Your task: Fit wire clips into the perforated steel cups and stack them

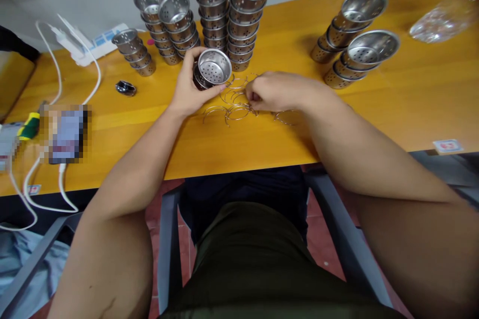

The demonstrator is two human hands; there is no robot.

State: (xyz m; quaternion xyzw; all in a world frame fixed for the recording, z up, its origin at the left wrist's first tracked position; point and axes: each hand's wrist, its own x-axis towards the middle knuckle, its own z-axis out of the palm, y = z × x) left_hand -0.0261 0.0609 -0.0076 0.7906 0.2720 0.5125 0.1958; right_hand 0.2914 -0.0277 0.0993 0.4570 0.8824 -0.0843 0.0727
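1. One small perforated stainless-steel strainer cup (214,66) is in work: the left hand (189,90) wraps its fingers (209,91) around the cup's side, holding it on the yellow-orange wooden surface (411,94), just in front of the tall stacks.
2. The right hand (275,91) rests knuckles-up on a loose scatter of thin wire rings (235,107); its fingers are curled down among them, seemingly pinching one, though the grip itself is hidden.
3. Judging progress: upright stacks of the same steel cups (232,17) stand behind the hands, and two leaning stacks (354,42) lie to the right. Whether any stacked cup already carries a ring cannot be made out, so the share done is unclear; several rings remain loose, suggesting a fair amount is left.
4. The held cup is tipped, its open mouth facing up and toward the camera, its base away; its axis, base to rim, leans back toward the person.
5. The rings lie flat, overlapping.
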